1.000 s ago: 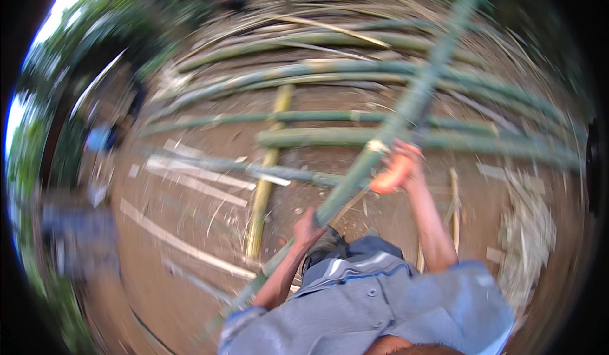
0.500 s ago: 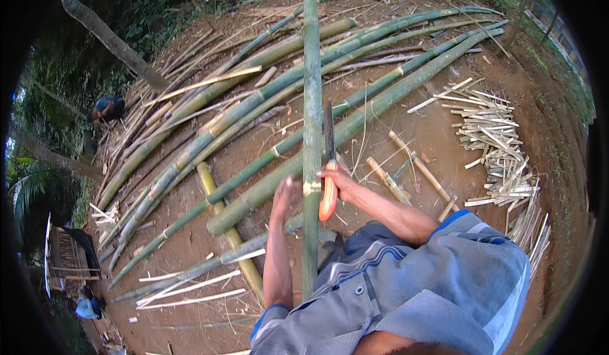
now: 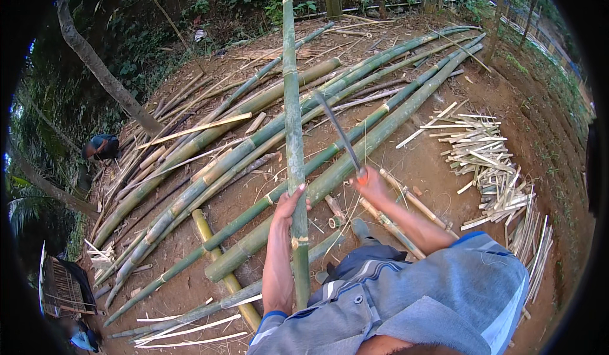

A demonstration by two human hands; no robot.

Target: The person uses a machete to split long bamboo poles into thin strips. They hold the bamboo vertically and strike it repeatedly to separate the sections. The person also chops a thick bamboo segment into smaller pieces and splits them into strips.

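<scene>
1. Left hand (image 3: 290, 206) is clasped round a green pole (image 3: 293, 126), raised before the person's body.
2. Right hand (image 3: 373, 187), apart from the left, grips a knife (image 3: 339, 131); its blade slants beside the pole.
3. Pale strips (image 3: 491, 161) lie heaped at right.

One left hand (image 3: 290, 205) and one right hand (image 3: 373, 189), two in all. One knife (image 3: 339, 133) and one raised pole (image 3: 294, 145). At near left, one yellow pole (image 3: 204, 224) with at least three green poles (image 3: 257, 244) across it; the far poles (image 3: 273, 131) overlap too much to count. Two tan poles (image 3: 388, 225) lie at near right. Two leaning trunks (image 3: 104, 71) stand at the left. Two co-workers (image 3: 104, 147) are at left, one farther, one nearer, with one shed (image 3: 65, 282) between them. At right, one heap of slats (image 3: 487, 158), its pieces too many to count.
</scene>
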